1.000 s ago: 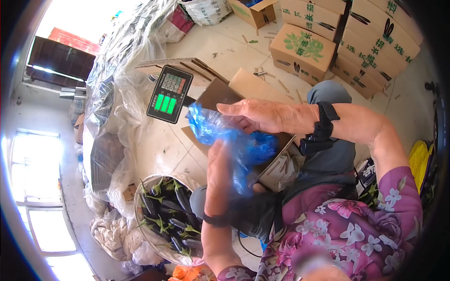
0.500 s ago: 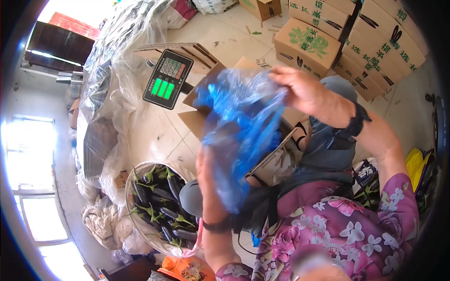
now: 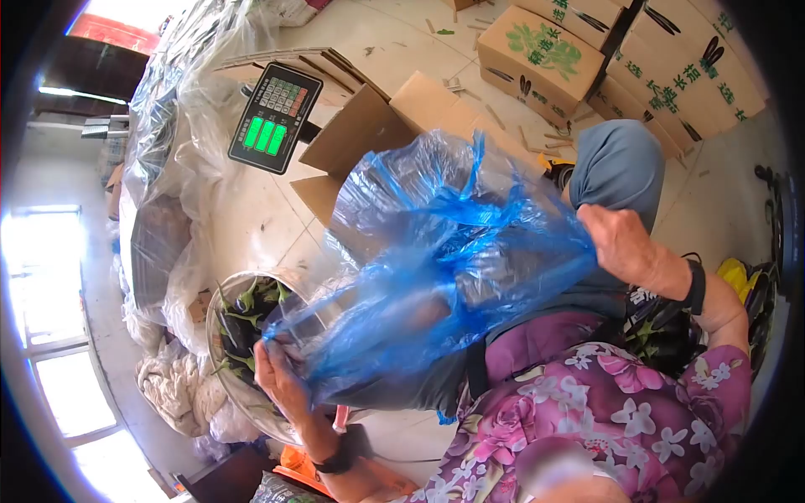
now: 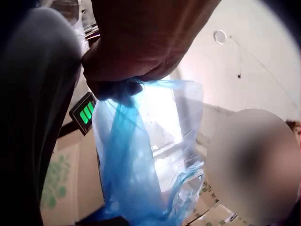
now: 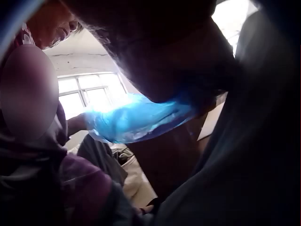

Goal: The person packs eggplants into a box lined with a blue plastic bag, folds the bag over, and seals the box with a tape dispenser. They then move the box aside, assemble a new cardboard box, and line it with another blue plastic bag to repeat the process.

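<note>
A translucent blue plastic bag (image 3: 470,243) is stretched wide between both hands, over the person's lap and an open cardboard box (image 3: 360,130). My left hand (image 3: 289,386) pinches its lower left edge beside the eggplant basket. At the upper right edge, near the knee, my right hand (image 3: 625,243) grips the bag with curled fingers. In the left wrist view the film (image 4: 131,155) hangs from the left hand (image 4: 136,52). The right wrist view shows the bag (image 5: 146,117) drawn taut from the dark, shadowed right hand (image 5: 174,66). Much of the box is hidden behind the bag.
A scale display (image 3: 272,117) with lit green panels stands beyond the box. Eggplants (image 3: 243,327) fill a round basket (image 3: 225,377) at the left. Printed cartons (image 3: 541,63) are stacked at the upper right. Clear plastic sheeting (image 3: 189,126) covers a pile at the left.
The blue bag has gone from bunched up to spread wide. My left hand has moved down and left, my right hand to the right and down, drawing it out.
</note>
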{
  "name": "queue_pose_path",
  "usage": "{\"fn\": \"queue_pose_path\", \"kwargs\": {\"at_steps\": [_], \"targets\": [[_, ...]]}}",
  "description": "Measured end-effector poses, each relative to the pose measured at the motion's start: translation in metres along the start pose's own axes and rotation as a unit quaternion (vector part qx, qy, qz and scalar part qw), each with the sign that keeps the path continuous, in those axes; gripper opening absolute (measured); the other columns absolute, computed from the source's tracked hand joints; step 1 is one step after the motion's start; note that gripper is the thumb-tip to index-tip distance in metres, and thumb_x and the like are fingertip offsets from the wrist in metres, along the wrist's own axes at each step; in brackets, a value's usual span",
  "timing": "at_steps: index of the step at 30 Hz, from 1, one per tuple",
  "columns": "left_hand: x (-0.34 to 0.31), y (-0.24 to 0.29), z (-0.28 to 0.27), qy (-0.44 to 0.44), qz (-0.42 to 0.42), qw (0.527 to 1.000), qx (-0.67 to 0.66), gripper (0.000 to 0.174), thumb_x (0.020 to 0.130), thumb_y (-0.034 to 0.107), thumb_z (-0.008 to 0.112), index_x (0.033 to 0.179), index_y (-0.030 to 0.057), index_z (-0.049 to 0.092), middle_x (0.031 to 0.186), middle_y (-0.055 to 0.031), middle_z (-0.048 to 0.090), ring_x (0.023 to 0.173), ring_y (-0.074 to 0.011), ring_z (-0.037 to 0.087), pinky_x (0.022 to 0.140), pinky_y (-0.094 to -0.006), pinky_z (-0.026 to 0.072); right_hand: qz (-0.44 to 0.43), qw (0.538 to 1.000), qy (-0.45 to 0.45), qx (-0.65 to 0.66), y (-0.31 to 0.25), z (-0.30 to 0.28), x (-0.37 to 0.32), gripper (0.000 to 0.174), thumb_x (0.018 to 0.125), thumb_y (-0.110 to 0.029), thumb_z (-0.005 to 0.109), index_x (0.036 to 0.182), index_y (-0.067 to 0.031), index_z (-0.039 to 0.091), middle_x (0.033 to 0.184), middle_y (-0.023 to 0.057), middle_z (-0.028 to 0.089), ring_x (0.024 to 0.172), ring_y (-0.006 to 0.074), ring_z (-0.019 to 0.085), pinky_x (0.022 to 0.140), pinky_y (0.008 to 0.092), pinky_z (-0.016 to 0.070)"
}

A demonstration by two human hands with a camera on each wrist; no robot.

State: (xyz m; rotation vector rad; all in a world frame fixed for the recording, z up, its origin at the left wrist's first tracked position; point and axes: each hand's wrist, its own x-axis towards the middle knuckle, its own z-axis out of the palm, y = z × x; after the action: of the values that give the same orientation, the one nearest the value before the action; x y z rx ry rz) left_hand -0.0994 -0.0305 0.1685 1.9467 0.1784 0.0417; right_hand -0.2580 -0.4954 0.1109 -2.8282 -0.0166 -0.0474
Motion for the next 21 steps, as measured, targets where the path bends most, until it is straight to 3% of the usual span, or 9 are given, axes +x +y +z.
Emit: {"fn": "queue_pose_path", "kwargs": {"at_steps": [2,5,7,8,12,14,16,19,21], "targets": [[0.02,-0.001,-0.004,-0.001,0.139,0.952,0.274,0.018,0.1,0.014,0.049,0.095,0.0024,0.062,0.062,-0.0033,0.052,0.054,-0.0134,0.049,0.053,-0.0332,0.0406,0.012,0.998,0.001,-0.059,-0.003,0.02,-0.005,0.02,0.079,0.0,0.058,0.099,0.0001,0.058,0.083,0.0144,0.06,0.073,0.0324,0.066,0.059,0.0432,0.0542],[0.076,-0.065,-0.038,-0.089,0.18,0.884,0.423,0.016,0.095,0.015,0.054,0.096,0.0003,0.061,0.064,-0.0116,0.055,0.056,-0.0193,0.053,0.056,-0.0365,0.0433,0.021,0.989,-0.007,-0.144,-0.006,0.038,-0.001,0.029,0.078,0.0,0.06,0.106,0.0044,0.062,0.085,0.0109,0.06,0.074,0.024,0.067,0.058,0.0372,0.0552],[0.104,-0.093,-0.059,-0.237,0.104,0.869,0.422,0.02,0.09,0.016,0.057,0.102,0.0009,0.063,0.07,-0.0174,0.059,0.062,-0.0243,0.059,0.061,-0.0383,0.0462,0.04,0.982,-0.049,-0.18,-0.008,0.047,0.005,0.029,0.077,0.0,0.059,0.105,0.0055,0.061,0.086,0.0115,0.058,0.087,0.0256,0.066,0.066,0.0346,0.0551],[0.113,-0.098,-0.067,-0.26,-0.007,0.869,0.42,0.027,0.088,0.02,0.059,0.107,0.0027,0.066,0.076,-0.0183,0.062,0.069,-0.0231,0.063,0.066,-0.0371,0.0481,0.041,0.981,-0.049,-0.181,-0.01,0.042,0.009,0.029,0.077,0.0,0.059,0.105,0.0055,0.061,0.086,0.0115,0.058,0.087,0.0256,0.066,0.066,0.0346,0.0551],[0.118,-0.047,-0.065,-0.167,-0.069,0.958,0.221,0.038,0.096,0.029,0.062,0.118,-0.0018,0.063,0.088,-0.0055,0.068,0.075,-0.0114,0.061,0.066,-0.0248,0.0485,0.01,0.987,0.015,-0.157,-0.016,-0.002,0.019,0.035,0.077,0.0,0.057,0.112,0.006,0.061,0.107,0.0175,0.059,0.107,0.0297,0.059,0.081,0.0352,0.0516],[0.123,-0.033,-0.063,-0.138,-0.045,0.977,0.158,0.036,0.095,0.028,0.064,0.119,0.0009,0.064,0.092,-0.006,0.068,0.083,-0.0123,0.063,0.07,-0.024,0.0483,0.016,0.984,0.053,-0.169,-0.009,-0.014,0.019,0.041,0.079,0.002,0.058,0.12,0.0054,0.06,0.125,0.021,0.057,0.109,0.034,0.057,0.087,0.0385,0.0502],[0.107,0.018,-0.022,-0.101,-0.035,0.982,0.158,0.036,0.094,0.026,0.064,0.12,0.0016,0.064,0.094,-0.0063,0.068,0.087,-0.0134,0.064,0.072,-0.0233,0.048,0.033,0.987,0.059,-0.147,-0.004,-0.018,0.025,0.04,0.079,0.003,0.059,0.119,0.0059,0.06,0.125,0.0203,0.058,0.108,0.0344,0.058,0.088,0.0398,0.0499],[0.107,0.043,0.021,-0.171,-0.045,0.978,0.11,0.044,0.092,0.024,0.067,0.129,0.0006,0.059,0.108,-0.0116,0.068,0.104,-0.0201,0.064,0.08,-0.0269,0.0501,0.066,0.994,0.072,-0.05,-0.014,-0.033,0.042,0.037,0.081,0.005,0.063,0.118,0.0045,0.06,0.125,0.019,0.058,0.106,0.0372,0.06,0.091,0.0435,0.0491],[0.113,0.04,0.045,-0.286,0.079,0.942,0.156,0.058,0.089,0.023,0.07,0.138,-0.0017,0.051,0.122,-0.0176,0.064,0.117,-0.026,0.06,0.088,-0.0328,0.0513,0.085,0.99,0.073,0.085,-0.017,-0.049,0.058,0.035,0.083,0.001,0.064,0.118,0.0016,0.06,0.124,0.0183,0.059,0.107,0.0393,0.06,0.091,0.0426,0.0501]]}}
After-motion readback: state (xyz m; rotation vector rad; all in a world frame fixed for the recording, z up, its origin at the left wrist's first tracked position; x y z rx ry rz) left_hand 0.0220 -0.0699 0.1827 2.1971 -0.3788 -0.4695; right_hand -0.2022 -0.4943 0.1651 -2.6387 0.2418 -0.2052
